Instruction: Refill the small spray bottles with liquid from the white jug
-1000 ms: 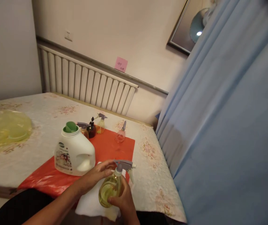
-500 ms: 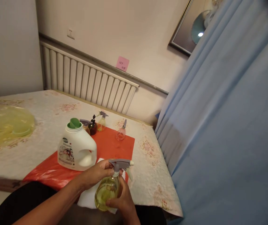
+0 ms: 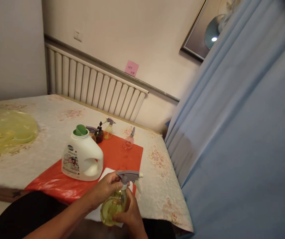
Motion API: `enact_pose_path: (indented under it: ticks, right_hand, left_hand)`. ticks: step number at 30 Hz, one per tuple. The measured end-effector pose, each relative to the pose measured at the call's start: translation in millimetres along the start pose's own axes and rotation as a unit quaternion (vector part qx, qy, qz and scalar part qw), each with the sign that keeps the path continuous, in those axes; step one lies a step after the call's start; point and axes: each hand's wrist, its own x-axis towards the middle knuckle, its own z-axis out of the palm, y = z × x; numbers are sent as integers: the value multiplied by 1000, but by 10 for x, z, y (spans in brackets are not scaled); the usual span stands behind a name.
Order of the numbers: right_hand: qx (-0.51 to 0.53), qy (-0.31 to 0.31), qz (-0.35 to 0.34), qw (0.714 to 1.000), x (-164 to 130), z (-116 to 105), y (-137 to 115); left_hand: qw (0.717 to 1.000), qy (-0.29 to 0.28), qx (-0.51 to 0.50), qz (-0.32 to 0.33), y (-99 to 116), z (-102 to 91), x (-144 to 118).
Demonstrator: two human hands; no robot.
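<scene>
Close to my lap I hold a clear spray bottle [image 3: 113,207] with yellow liquid in it, tilted a little. My left hand [image 3: 109,186] is closed at its neck, just under the grey trigger head [image 3: 129,176]. Around the lower side of the same bottle, my right hand [image 3: 132,214] wraps with the thumb across the front. The nozzle points right. Beneath the bottle lies a white cloth or paper [image 3: 96,214], partly covered by my arm. A large white jug [image 3: 82,159] with a green cup in its mouth stands beyond my left forearm.
A red sheet [image 3: 117,154] lies on the flowered bedspread [image 3: 162,189]. On or near it stand a pink spray bottle [image 3: 128,142], a yellow spray bottle [image 3: 108,131] and a dark pump bottle [image 3: 99,134]. A yellow translucent bag [image 3: 8,131] is at left, a blue curtain [image 3: 232,149] at right.
Both hands stay on the spray bottle, which has hardly moved. The view has shifted slightly.
</scene>
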Motion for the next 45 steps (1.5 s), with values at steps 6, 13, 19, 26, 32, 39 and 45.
enact_pose_path:
  ticks: [6,13,19,26,32,39,45]
  right_hand:
    - [-28,21,-1,999,12,24,60]
    - [-32,28,-1,999,11,30,69]
    - [-12,16,-5,1000,24,77,12]
    - [-24,10,-10,1000,11,70,98]
    - [-29,22,-12,999,11,66,112]
    - [-34,32,3,999,1,62,82]
    - [-26,27,-1,999,-4,56,167]
  left_hand:
    - [989,100,101,37,-19,82,-3]
    - [993,64,103,11,62,28,-25]
    - [999,-4,39,-28,134,-85,-115]
    - [999,30,8,15,-3,-60,-65]
    - [990,130,46,34,-51,25,-20]
    - [999,-32,24,-24,71,-102,-108]
    - [999,-16,32,-19,30,-97,-102]
